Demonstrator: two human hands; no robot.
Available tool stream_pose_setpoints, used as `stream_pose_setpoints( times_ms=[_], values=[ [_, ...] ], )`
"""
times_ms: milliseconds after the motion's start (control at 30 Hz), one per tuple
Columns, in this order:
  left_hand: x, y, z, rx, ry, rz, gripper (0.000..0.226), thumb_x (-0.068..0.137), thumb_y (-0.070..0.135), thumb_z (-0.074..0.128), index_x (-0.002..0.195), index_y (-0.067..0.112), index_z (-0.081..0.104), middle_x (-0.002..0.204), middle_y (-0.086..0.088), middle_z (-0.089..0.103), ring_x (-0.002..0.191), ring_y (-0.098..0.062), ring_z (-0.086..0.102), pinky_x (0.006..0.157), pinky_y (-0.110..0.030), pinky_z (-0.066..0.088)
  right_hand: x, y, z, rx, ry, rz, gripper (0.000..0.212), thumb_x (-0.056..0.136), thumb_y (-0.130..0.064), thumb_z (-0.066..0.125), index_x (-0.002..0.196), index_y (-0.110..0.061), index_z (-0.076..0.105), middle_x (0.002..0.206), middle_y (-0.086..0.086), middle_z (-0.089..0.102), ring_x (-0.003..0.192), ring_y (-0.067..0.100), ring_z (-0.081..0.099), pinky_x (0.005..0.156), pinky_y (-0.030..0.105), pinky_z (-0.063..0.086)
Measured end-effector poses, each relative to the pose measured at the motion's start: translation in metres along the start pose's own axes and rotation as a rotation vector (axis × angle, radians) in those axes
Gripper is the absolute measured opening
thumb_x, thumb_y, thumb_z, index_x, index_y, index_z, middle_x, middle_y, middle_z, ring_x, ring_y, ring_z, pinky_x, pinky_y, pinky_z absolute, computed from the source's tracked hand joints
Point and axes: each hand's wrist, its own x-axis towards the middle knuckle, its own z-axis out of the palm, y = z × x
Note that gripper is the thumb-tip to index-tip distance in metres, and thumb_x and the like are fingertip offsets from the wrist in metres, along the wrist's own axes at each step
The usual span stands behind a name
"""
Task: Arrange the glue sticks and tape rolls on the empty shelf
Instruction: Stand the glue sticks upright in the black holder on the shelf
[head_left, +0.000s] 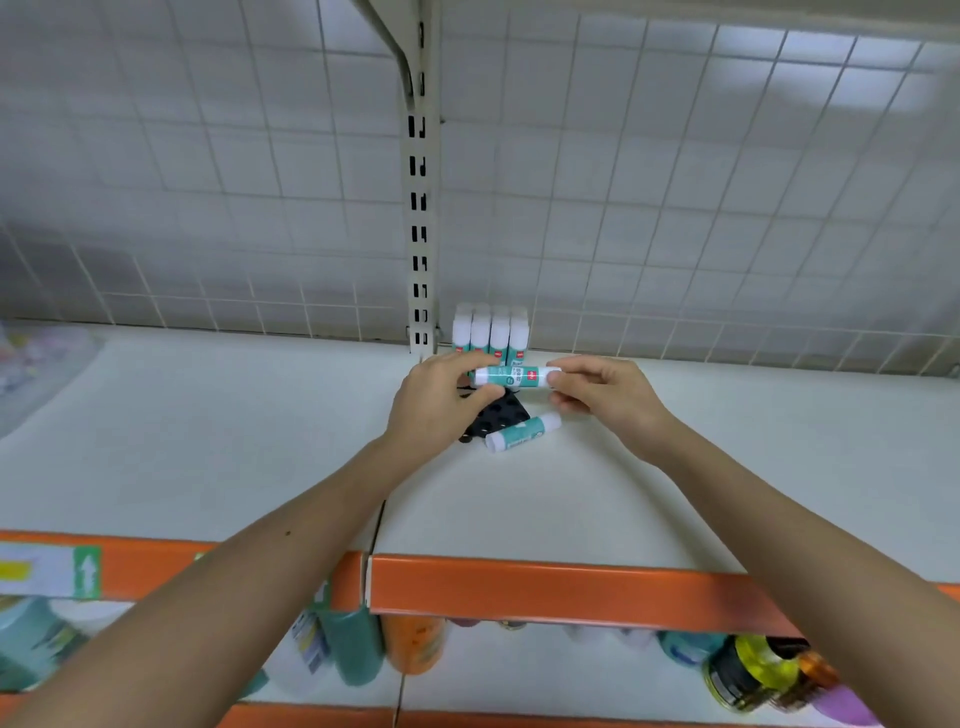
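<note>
A white and teal glue stick (514, 375) lies level in the air between both hands, just above the white shelf (727, 467). My left hand (441, 400) pinches its left end and my right hand (602, 387) pinches its right end. Behind it, several glue sticks (491, 332) stand upright in a row against the back grid next to the slotted upright post (420, 234). One more glue stick (523, 432) lies on its side on the shelf, beside a black holed tray (496, 413) that my left hand partly hides. No tape rolls are in view.
An orange front lip (545, 590) edges the shelf. Below it, another shelf holds bottles and jars (769, 670). A plastic bag of goods (36, 364) sits at the far left. A white wire grid (675, 182) backs the shelf.
</note>
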Motion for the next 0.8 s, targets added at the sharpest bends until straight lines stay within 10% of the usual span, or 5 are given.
stream_pose_setpoints(
  times_ms=[400,800],
  values=[
    [0.004,-0.026,-0.008,0.351,-0.416,-0.11,0.063,0.078,0.047,0.065,0.131,0.019,0.046,0.125,-0.003,0.056,0.115,-0.022,0.047,0.092,-0.032,0.041,0.027,-0.004,-0.004,0.085,0.072,-0.023,0.015,0.08,-0.007,0.067,0.095,-0.01,0.065,0.078,0.002,0.065,0.064,0.008,0.06,0.071,0.011,0.052],
    [0.011,-0.022,-0.026,0.147,-0.428,-0.211,0.048,0.077,0.045,0.068,0.12,0.027,0.056,0.115,0.006,0.063,0.103,-0.009,0.056,0.089,-0.016,0.038,0.033,-0.011,-0.007,0.06,0.068,-0.058,0.018,0.08,-0.008,0.066,0.098,-0.007,0.066,0.078,0.002,0.065,0.069,0.011,0.061,0.074,0.012,0.052]
  ],
)
